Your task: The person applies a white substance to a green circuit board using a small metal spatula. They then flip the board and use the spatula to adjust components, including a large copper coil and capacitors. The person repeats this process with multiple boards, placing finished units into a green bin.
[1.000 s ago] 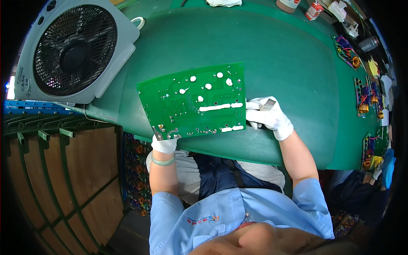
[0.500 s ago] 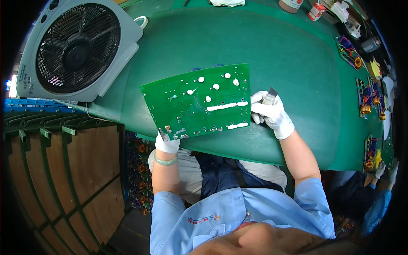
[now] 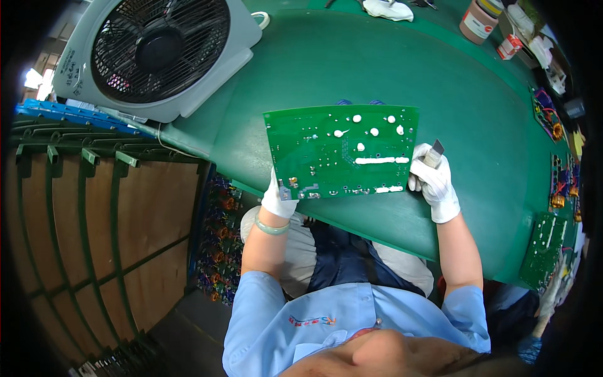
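Observation:
I hold a large green circuit board (image 3: 320,157) tilted up above the bench, its solder side facing me, with white blobs and strips of sealant on it. My left hand (image 3: 278,196) is closed on its lower left corner; the board hides most of those fingers. At the board's right edge is my right hand (image 3: 433,182), closed round a small flat scraper (image 3: 435,152) with a pale wrapped grip and a slanted grey blade. Those fingers also meet the board's edge. Both hands wear white gloves. Dark blue round parts show behind the board's top edge.
A grey box fan (image 3: 160,56) stands at the left. At the back right are a jar (image 3: 477,24), a small red-and-white carton (image 3: 509,46) and a white cloth (image 3: 388,9). Populated boards (image 3: 548,115) and a sealant-striped board (image 3: 544,248) line the right side.
My view has shifted, so the bench things appear further right. The board in my hands has turned to lie more level. A sealant-striped board now shows at the right side.

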Motion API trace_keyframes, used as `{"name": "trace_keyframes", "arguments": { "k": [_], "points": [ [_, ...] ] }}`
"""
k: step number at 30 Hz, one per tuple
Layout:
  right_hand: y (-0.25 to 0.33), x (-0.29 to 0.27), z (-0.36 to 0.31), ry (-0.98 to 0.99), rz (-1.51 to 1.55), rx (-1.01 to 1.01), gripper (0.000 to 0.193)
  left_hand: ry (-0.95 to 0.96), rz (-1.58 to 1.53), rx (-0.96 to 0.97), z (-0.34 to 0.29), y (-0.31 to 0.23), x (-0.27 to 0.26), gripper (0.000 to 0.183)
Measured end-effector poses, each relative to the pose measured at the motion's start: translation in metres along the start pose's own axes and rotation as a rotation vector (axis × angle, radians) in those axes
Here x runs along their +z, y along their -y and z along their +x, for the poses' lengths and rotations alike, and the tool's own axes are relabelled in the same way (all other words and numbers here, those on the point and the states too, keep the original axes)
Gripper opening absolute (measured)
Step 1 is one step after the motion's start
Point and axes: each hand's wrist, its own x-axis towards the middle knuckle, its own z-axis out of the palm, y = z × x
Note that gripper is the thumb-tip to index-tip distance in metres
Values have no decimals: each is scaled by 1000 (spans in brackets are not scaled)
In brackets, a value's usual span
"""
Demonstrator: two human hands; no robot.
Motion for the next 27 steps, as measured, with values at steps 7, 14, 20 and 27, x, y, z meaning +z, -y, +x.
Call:
{"name": "trace_keyframes", "arguments": {
  "k": [7,14,20,27],
  "points": [
    [-1,-1,2,-16,-13,-5,19,-5,-4,-6,1,-1,2,31],
    [2,3,4,-45,-15,15,17,-4,3,-9,1,0,2,31],
    [-1,3,5,-55,-26,9,16,4,5,-9,-2,1,0,30],
    [-1,2,4,-47,17,3,18,8,18,-5,-2,2,-1,30]
  ]
}}
